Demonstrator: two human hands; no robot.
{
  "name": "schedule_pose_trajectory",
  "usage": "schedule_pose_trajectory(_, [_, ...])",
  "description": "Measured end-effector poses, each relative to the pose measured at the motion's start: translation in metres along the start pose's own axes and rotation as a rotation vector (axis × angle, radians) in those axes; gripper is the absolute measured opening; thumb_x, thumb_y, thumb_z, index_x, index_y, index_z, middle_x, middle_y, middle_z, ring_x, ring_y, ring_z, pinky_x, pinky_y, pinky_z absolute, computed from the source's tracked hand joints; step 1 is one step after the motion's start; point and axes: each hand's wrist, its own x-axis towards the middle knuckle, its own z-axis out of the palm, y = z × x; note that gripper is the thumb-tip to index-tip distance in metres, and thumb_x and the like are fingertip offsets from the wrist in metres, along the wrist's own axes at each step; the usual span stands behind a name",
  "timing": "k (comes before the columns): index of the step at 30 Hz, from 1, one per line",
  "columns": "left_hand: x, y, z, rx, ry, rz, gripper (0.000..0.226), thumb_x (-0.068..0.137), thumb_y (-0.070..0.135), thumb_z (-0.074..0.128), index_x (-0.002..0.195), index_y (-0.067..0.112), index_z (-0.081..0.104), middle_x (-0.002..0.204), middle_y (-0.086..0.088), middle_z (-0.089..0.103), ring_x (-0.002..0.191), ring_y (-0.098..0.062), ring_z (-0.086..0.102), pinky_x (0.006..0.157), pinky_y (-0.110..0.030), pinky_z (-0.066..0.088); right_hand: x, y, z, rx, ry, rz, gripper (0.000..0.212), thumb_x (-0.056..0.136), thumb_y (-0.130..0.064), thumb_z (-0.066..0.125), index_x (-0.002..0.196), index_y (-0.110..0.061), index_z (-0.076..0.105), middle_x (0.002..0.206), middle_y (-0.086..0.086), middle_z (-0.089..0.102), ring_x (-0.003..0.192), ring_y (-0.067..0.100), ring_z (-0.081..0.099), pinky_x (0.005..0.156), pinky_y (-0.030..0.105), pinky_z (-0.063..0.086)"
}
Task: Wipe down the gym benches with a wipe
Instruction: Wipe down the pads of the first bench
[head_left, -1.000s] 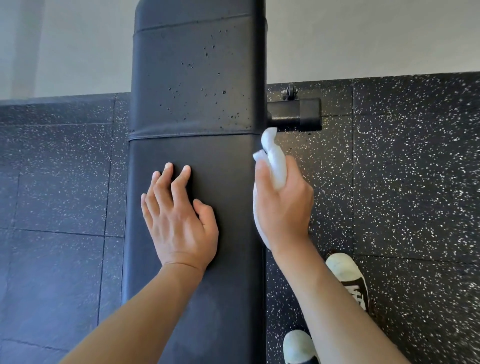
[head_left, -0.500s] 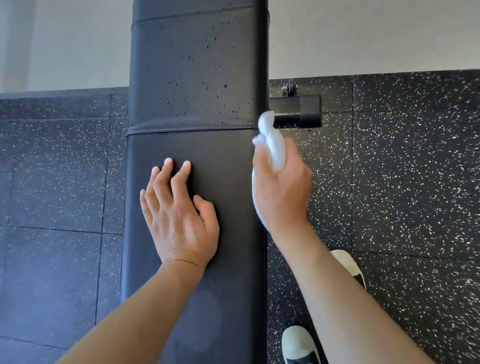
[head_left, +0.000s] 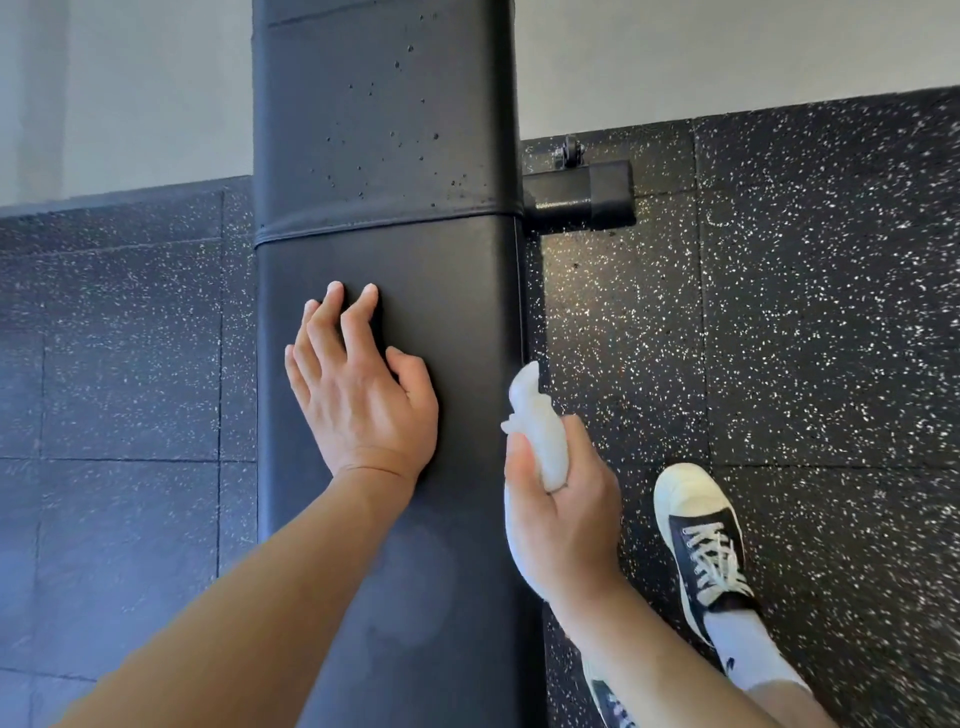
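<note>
A long black padded gym bench (head_left: 384, 130) runs up the middle of the head view, with a seam across it and small droplets on its far section. My left hand (head_left: 358, 395) rests on the near pad, fingers spread and slightly bent, holding nothing. My right hand (head_left: 558, 514) grips a crumpled white wipe (head_left: 537, 431) and holds it against the bench's right side edge. Part of the wipe sticks out above my fingers, and a strip shows along my palm's left edge.
A black metal foot bar (head_left: 582, 195) with a small wheel juts from the bench's right side. Speckled black rubber flooring (head_left: 779, 312) surrounds the bench, and a pale wall (head_left: 130, 88) rises behind. My right shoe (head_left: 698, 540) stands to the right of the bench.
My right hand slid the wipe back toward me along the bench's right edge, after first moving it forward. The left hand stayed on the pad. My right foot stepped forward.
</note>
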Motion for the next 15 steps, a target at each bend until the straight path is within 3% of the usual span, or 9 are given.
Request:
schedule_pose_trajectory(3, [-0.001, 0.001, -0.001, -0.012, 0.017, -0.004, 0.058, 0.09, 0.022, 0.044, 0.148, 0.019, 0.05, 0.161, -0.006, 0.04, 0.153, -0.032, 0.031, 0.126, -0.052, 0.02, 0.048, -0.014, 0.01, -0.001, 0.091, -0.018, 0.015, 0.099, -0.047, 0.056, 0.097, -0.033, 0.061, 0.081, -0.023, 0.066, 0.071, 0.005, 0.06, 0.064, 0.029, 0.04])
schedule_pose_trajectory(7, [-0.002, 0.002, -0.002, -0.032, 0.029, -0.005, 0.058, 0.09, 0.024, 0.044, 0.148, 0.022, 0.051, 0.161, -0.005, 0.041, 0.151, -0.031, 0.033, 0.126, -0.05, 0.02, 0.073, -0.02, 0.021, -0.034, 0.164, 0.011, 0.032, 0.097, -0.056, 0.049, 0.1, -0.027, 0.064, 0.077, -0.012, 0.067, 0.07, 0.012, 0.058, 0.07, 0.039, 0.046])
schedule_pose_trajectory(11, [-0.005, 0.002, -0.006, -0.041, 0.007, -0.003, 0.056, 0.093, 0.024, 0.044, 0.149, 0.022, 0.051, 0.161, -0.004, 0.04, 0.152, -0.029, 0.032, 0.125, -0.051, 0.019, 0.005, -0.001, 0.007, -0.038, 0.13, 0.014, 0.027, 0.099, -0.054, 0.051, 0.101, -0.03, 0.062, 0.084, -0.013, 0.069, 0.076, 0.015, 0.062, 0.074, 0.042, 0.05])
schedule_pose_trajectory(15, [-0.008, 0.001, -0.011, -0.05, -0.084, 0.0, 0.057, 0.101, 0.022, 0.042, 0.158, 0.021, 0.042, 0.17, -0.003, 0.029, 0.159, -0.027, 0.02, 0.128, -0.052, 0.014, -0.092, 0.029, -0.015, -0.031, 0.053, 0.105, 0.021, 0.097, -0.053, 0.05, 0.1, -0.034, 0.058, 0.089, -0.018, 0.071, 0.078, 0.012, 0.064, 0.075, 0.043, 0.054])
